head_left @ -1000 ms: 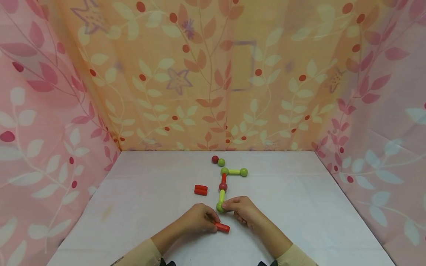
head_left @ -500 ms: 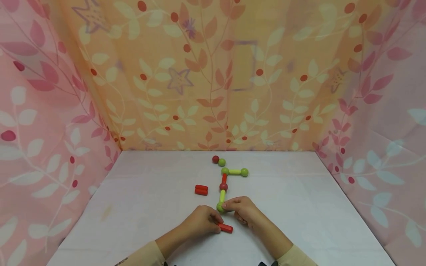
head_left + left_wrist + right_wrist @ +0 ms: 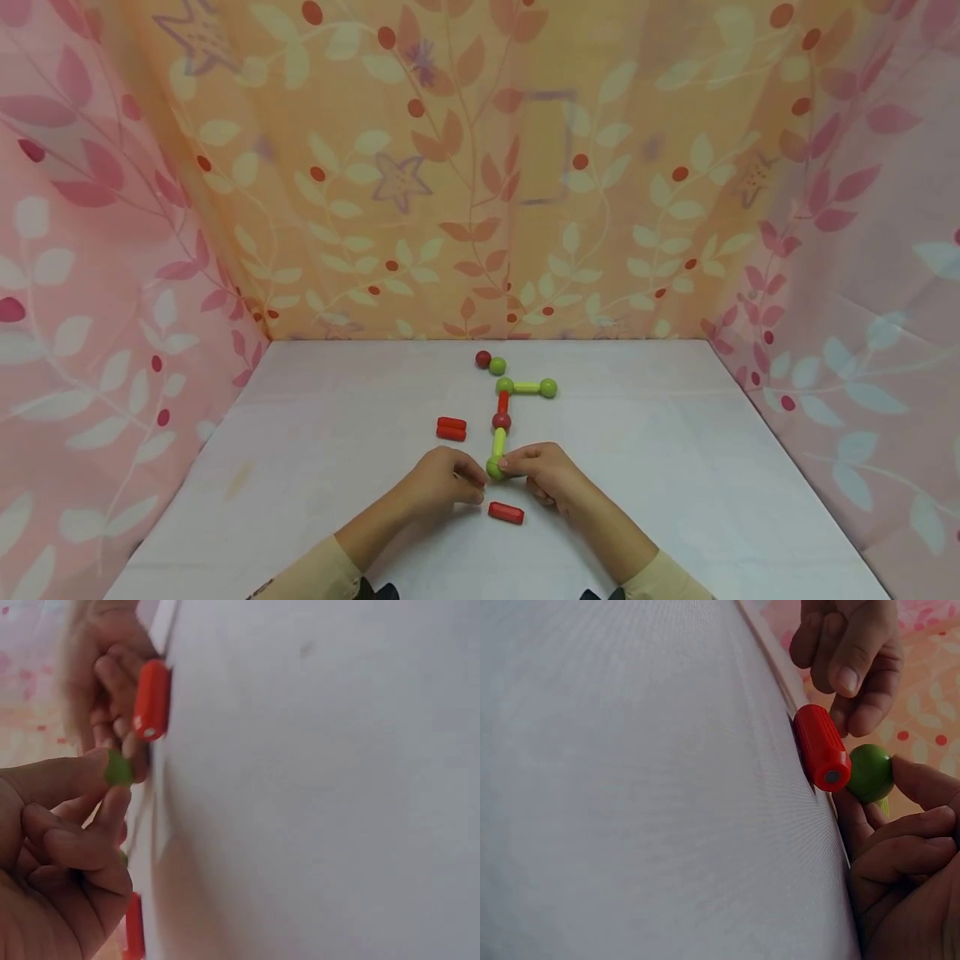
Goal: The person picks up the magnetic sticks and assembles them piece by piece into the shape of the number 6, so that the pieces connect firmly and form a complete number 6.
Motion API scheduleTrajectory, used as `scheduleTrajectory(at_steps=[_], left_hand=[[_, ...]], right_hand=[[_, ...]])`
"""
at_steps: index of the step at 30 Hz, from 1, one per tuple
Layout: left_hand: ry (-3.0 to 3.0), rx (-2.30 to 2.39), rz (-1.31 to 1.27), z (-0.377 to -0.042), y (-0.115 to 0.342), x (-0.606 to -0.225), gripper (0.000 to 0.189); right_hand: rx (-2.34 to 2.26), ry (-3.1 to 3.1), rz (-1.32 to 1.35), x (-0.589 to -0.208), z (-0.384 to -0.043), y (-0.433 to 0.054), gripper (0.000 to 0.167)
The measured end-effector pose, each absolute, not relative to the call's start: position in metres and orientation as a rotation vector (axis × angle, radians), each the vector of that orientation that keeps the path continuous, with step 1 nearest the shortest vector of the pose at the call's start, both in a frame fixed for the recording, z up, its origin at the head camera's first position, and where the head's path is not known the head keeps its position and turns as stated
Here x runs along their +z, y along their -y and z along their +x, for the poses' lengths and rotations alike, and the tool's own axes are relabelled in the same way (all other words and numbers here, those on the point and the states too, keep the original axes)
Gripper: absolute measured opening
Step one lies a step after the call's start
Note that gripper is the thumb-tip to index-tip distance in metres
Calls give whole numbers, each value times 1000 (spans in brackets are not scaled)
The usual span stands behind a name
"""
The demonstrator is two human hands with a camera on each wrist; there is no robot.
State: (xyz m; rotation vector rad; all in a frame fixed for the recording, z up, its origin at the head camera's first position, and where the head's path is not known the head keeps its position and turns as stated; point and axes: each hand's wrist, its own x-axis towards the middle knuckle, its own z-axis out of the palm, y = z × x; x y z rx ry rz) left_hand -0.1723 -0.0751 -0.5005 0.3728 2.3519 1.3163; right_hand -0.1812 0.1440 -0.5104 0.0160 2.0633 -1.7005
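My right hand (image 3: 555,477) pinches a green ball (image 3: 871,773) between thumb and fingertip at the near end of a chain on the table. From that ball a yellow-green rod (image 3: 499,442) leads to a red ball (image 3: 502,422), then a red rod (image 3: 503,402), a green ball (image 3: 505,386), a sideways yellow-green rod (image 3: 527,388) and an end green ball (image 3: 548,388). My left hand (image 3: 444,480) is left of the gripped ball, fingers loosely bent, holding nothing. Just beyond its fingertips a loose red rod (image 3: 506,512) lies on the table, a grey disc showing in its end.
Two red rods (image 3: 452,429) lie side by side left of the chain. Farther back, a dark red ball (image 3: 483,359) and a green ball (image 3: 497,366) sit together. Patterned cloth (image 3: 465,208) walls the white table (image 3: 322,400) at the back and sides.
My left hand first shifts right with the red rod, then lets go of it and draws back up and left. The rod stays on the table. My right hand keeps its pinch on the green ball.
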Motion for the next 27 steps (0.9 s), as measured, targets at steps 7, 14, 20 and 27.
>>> scheduleTrajectory(at_steps=[7, 14, 20, 27], left_hand=[[-2410, 1341, 342, -202, 80, -488, 25], [-2376, 1362, 217, -225, 69, -492, 31], [-2372, 1351, 108, -232, 55, -494, 25], [-2379, 1279, -34, -232, 45, -492, 27]], right_hand=[[-1697, -2066, 8, -513, -184, -145, 35], [-1716, -2054, -12, -514, -183, -144, 33], [-1714, -2052, -6, -513, -183, -144, 33], [-1692, -2071, 15, -513, -182, -143, 36]])
